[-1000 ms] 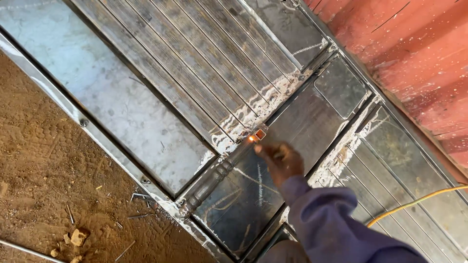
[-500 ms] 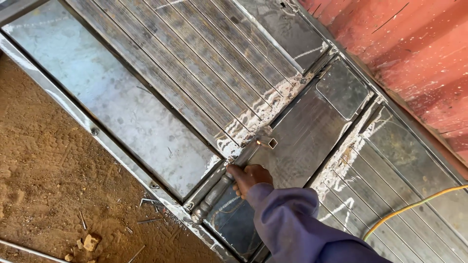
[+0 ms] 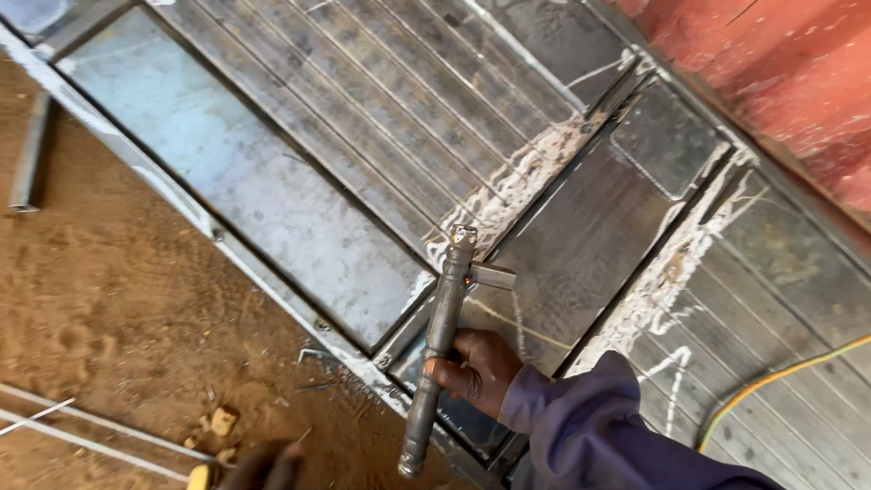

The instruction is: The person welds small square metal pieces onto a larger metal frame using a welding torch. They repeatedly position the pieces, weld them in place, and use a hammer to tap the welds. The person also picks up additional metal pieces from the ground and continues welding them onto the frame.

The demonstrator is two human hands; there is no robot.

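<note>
The right hand [image 3: 474, 367] is closed around a grey metal pipe [image 3: 437, 349], gripping it approx. at the middle. The pipe stands almost upright in the view; its far end carries a short square piece [image 3: 491, 275], and there a small orange glow shows, right at the joint. This far end rests on, or just above, the steel door frame [image 3: 299, 181] that lies flat on the ground; I cannot tell if it touches.

The left hand [image 3: 263, 467] is only partly in view at the near edge, w/ something yellow [image 3: 200, 475] just beside it; if it holds this, I cannot tell.

My judgement: the step in hand is chipping or checking a fresh weld, and the next move calls for exact aim at the seam.

Around: white slag marks [image 3: 517, 186] along the seams, a yellow cable [image 3: 771, 386] on the right, brown dirt floor [image 3: 100, 308] on the left, a red wall [image 3: 780, 63] at the far right.
</note>
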